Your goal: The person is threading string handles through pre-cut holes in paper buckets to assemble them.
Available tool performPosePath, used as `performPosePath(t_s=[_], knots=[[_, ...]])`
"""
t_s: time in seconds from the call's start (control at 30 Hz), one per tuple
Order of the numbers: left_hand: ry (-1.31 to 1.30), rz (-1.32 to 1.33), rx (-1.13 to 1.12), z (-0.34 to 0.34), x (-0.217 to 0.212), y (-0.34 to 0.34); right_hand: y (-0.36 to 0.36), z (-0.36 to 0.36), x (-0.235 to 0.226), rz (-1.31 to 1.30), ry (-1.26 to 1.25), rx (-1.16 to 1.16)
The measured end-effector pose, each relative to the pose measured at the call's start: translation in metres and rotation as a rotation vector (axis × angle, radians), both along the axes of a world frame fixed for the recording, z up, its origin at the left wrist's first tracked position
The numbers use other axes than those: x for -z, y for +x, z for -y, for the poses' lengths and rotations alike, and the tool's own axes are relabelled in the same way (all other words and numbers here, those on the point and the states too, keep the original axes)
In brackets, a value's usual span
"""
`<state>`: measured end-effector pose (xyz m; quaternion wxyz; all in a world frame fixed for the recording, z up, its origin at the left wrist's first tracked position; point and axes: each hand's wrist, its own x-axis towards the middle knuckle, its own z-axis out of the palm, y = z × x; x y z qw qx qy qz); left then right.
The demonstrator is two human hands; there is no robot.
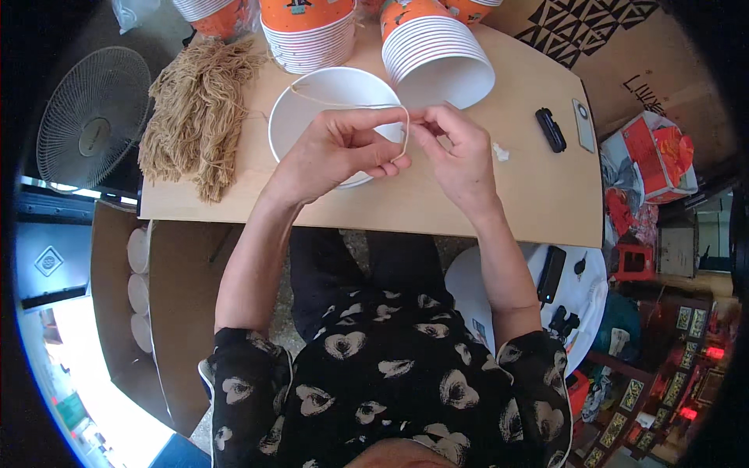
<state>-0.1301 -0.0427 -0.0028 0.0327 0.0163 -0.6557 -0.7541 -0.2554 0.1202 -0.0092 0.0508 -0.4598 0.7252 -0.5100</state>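
Observation:
Over the near side of a white paper tub (278, 125), both my hands are raised close together. My left hand (331, 152) is closed on a thin pale cord (406, 129), which hangs in a loop by its index finger and thumb. My right hand (462, 160) pinches at the top of the same cord, its fingertips meeting my left index finger. From there the cord runs left across the tub's opening to near its far left rim. The tub's mouth faces up, and my hands hide part of it.
A bundle of tan cords (199, 109) lies at the table's left. Stacked orange-and-white tubs (308, 39) stand at the back, beside a tilted stack (437, 51). On the right are a black hand tool (551, 130), a flat card (583, 125) and a white scrap (500, 152).

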Motion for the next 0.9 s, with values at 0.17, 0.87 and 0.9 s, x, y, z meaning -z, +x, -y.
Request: performPosePath(t_s=[0.17,0.87,0.9], knots=[[-0.037,-0.048,-0.002,-0.002,0.001,0.0,0.004,0.007,-0.002,0.237,-0.154,-0.075],[-0.091,-0.138,-0.242,-0.013,0.007,-0.003,-0.002,-0.005,-0.003,0.352,-0.041,-0.07],[-0.077,-0.136,-0.236,-0.013,0.007,-0.003,-0.002,-0.005,-0.002,0.352,-0.042,-0.069]])
